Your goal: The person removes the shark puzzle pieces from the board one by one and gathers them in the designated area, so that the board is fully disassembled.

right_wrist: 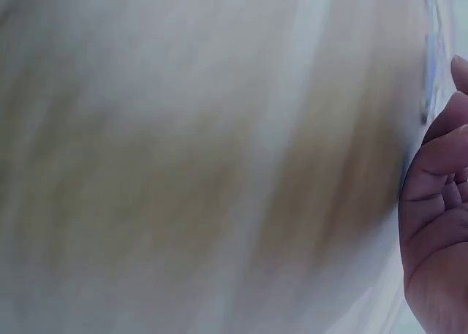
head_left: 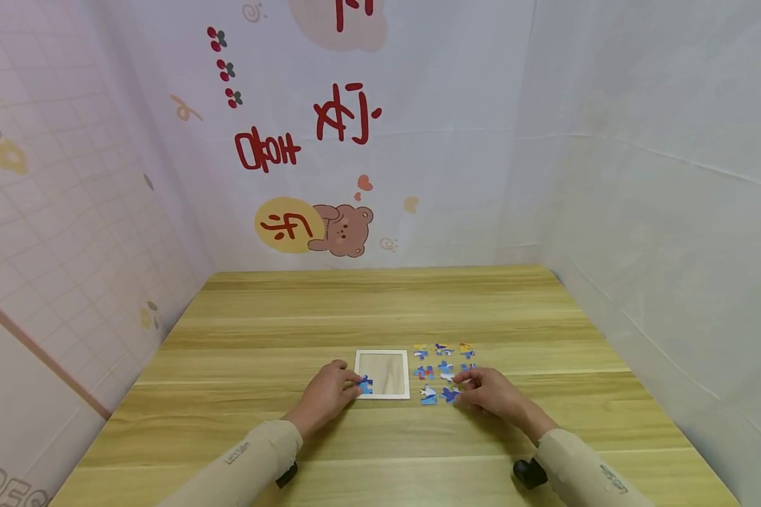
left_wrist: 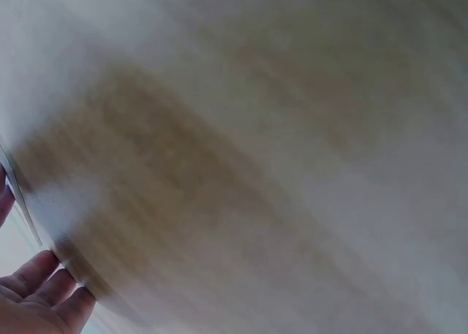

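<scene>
A square white puzzle frame (head_left: 409, 374) lies flat on the table, with one blue jigsaw piece (head_left: 366, 386) in its lower left corner. My left hand (head_left: 331, 391) is at the frame's left side, its fingertips touching the frame's edge and that piece. In the left wrist view the left hand's fingers (left_wrist: 53, 289) meet the table surface, fairly straight. Over the loose pieces to the right, my right hand (head_left: 491, 393) reaches in with bent, relaxed fingers, close to a dark blue piece (head_left: 450, 396) and a blue-and-white piece (head_left: 446, 369). Whether its fingertips touch either cannot be made out.
Several more loose pieces stand in rough rows right of the frame, among them a yellow one (head_left: 466, 348), a red-and-blue one (head_left: 423, 372) and a white-and-blue one (head_left: 428, 396). The wooden table (head_left: 380, 303) is bordered by printed cloth walls (head_left: 444, 176).
</scene>
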The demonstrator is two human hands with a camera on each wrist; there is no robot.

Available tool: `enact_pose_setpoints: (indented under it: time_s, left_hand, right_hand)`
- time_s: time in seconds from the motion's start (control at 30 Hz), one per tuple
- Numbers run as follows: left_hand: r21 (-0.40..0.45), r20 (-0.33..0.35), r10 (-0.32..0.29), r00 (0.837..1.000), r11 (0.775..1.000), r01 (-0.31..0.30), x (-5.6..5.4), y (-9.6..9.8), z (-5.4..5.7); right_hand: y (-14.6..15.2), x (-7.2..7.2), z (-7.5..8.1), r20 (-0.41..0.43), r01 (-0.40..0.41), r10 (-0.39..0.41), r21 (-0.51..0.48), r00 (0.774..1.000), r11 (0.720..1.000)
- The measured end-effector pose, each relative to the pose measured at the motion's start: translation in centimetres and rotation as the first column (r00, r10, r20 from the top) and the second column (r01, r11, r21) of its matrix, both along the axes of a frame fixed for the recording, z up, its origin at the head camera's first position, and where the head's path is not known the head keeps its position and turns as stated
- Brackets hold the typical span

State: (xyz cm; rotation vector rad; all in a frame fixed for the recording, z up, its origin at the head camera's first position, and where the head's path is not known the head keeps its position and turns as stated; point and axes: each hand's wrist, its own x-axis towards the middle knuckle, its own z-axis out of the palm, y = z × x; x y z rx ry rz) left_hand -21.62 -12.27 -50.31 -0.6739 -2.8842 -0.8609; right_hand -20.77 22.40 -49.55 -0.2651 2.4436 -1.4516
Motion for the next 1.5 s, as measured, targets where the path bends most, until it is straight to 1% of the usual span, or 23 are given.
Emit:
enact_pose_setpoints:
  time_s: [0.17,0.3,0.37,0.53,0.67,0.77,0.87,0.97,1.07,1.2,1.27,1.4,1.5]
  left_hand:
    - [0.012,-0.016,0.008,1.000,1.000,-0.008,0.0,-0.5,-0.2]
    - [0.014,-0.016,0.010,1.000,1.000,-0.009,0.0,-0.8,-0.3]
    - [0.014,-0.011,0.014,1.000,1.000,-0.014,0.0,-0.8,-0.3]
    - [0.038,0.008,0.021,1.000,0.999,-0.021,-0.1,-0.7,-0.6]
    - [0.050,0.005,0.009,1.000,0.999,-0.009,0.0,-0.7,-0.9]
    - [0.056,0.013,-0.009,1.000,0.998,0.009,0.0,-0.8,-1.0]
    - [0.057,0.030,-0.023,0.999,0.998,0.021,-0.2,-1.1,-0.8]
    - [0.056,0.056,-0.028,0.998,0.998,0.025,-0.3,-1.4,-0.5]
    - [0.053,0.067,-0.034,0.997,0.998,0.031,-0.3,-1.5,-0.4]
    - [0.050,0.053,-0.039,0.998,0.998,0.036,-0.3,-1.5,-0.4]
    - [0.052,0.051,-0.036,0.998,0.998,0.033,-0.2,-1.4,-0.4]
    - [0.048,0.050,-0.030,0.998,0.998,0.028,-0.2,-1.4,-0.4]
    - [0.042,0.055,-0.027,0.998,0.999,0.025,-0.3,-1.4,-0.4]
  right_hand:
    - [-3.2,-0.6,1.1,-0.042,-0.019,0.017,-0.031,0.999,0.999]
    - [-6.9,-1.3,1.6,-0.038,-0.036,0.033,-0.074,0.999,0.997]
    - [-8.9,-1.6,1.7,-0.033,-0.047,0.044,-0.080,0.998,0.996]
    - [-13.3,-2.0,1.1,-0.023,-0.071,0.069,-0.055,0.997,0.996]
    - [-15.3,-2.1,0.2,-0.033,-0.089,0.088,-0.031,0.996,0.996]
    - [-15.9,-2.2,-0.5,-0.048,-0.089,0.089,0.005,0.995,0.996]
    - [-16.1,-2.4,-0.7,-0.059,-0.072,0.074,0.034,0.996,0.997]
    - [-16.2,-2.7,-0.6,-0.063,-0.069,0.072,0.051,0.995,0.996]
    - [-16.3,-2.8,-0.4,-0.061,-0.085,0.091,0.084,0.994,0.993]
    - [-16.4,-2.6,0.0,-0.061,-0.106,0.115,0.125,0.992,0.986]
    - [-16.5,-2.6,0.1,-0.063,-0.114,0.123,0.131,0.990,0.985]
    - [-16.5,-2.6,0.0,-0.068,-0.119,0.126,0.104,0.990,0.988]
    - [-16.4,-2.6,-0.1,-0.071,-0.109,0.115,0.091,0.991,0.990]
